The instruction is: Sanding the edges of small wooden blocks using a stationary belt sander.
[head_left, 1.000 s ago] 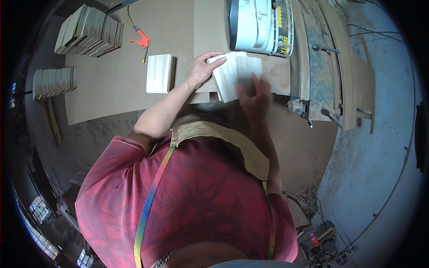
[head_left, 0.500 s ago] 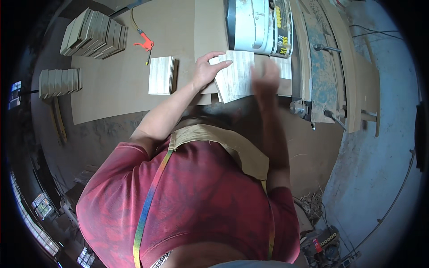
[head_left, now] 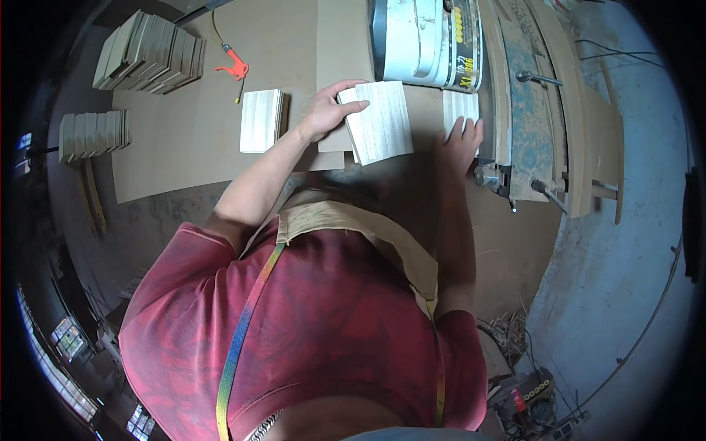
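My left hand (head_left: 326, 112) grips the left side of a small stack of pale wooden boards (head_left: 382, 121), with the thumb lying on top. Over at the right, my right hand (head_left: 461, 147) rests its outstretched fingers on another pale board (head_left: 459, 105) beside the big white bucket. To the left of my left hand stands a squared stack of similar boards (head_left: 260, 121). The palm side of my right hand is hidden.
A white bucket (head_left: 415, 40) lies at the table's far side. An orange air blow gun (head_left: 236, 67) with a hose lies farther left. Tall board stacks (head_left: 151, 55) and a lower row (head_left: 93, 137) stand at the left. A blue-grey machine bed (head_left: 535, 117) runs along the right.
My right hand has left the held stack and moved right onto the other board. The held boards now sit more evenly together, slightly farther left with my left hand.
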### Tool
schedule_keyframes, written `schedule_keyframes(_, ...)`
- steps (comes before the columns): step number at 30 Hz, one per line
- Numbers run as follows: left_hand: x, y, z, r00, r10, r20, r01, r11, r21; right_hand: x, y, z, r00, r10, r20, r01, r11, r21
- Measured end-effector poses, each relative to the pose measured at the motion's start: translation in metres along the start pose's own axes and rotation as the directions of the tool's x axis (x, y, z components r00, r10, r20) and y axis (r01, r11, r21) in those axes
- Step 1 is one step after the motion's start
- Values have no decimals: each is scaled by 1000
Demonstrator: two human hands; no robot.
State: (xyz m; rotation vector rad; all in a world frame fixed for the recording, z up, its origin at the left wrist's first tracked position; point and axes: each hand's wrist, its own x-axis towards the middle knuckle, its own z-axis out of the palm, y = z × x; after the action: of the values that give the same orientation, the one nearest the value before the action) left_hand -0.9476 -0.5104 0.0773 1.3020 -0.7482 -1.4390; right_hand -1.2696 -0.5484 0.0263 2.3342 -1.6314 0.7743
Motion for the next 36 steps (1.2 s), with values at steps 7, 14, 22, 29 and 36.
schedule_keyframes(7, 2, 3, 14, 988, -10, -152, 37, 984, 174, 43, -69, 1, 1000, 11, -13, -5, 908, 419)
schedule_keyframes(14, 5, -1, 5, 987, 7, -160, 22, 983, 180, -29, -98, -60, 975, 136, 174, -184, 936, 299)
schedule_keyframes(22, 6, 3, -12, 998, -60, 28, 60, 998, -20, 10, 0, 23, 999, 26, -34, -23, 995, 95)
schedule_keyframes(29, 18, -7, 17, 971, 52, -234, 16, 960, 280, 24, -119, -21, 982, 5, 189, -86, 902, 423)
schedule_keyframes(36, 22, -14, 13, 958, 101, -267, -1, 936, 352, 11, -157, -45, 961, 75, 265, -179, 901, 395)
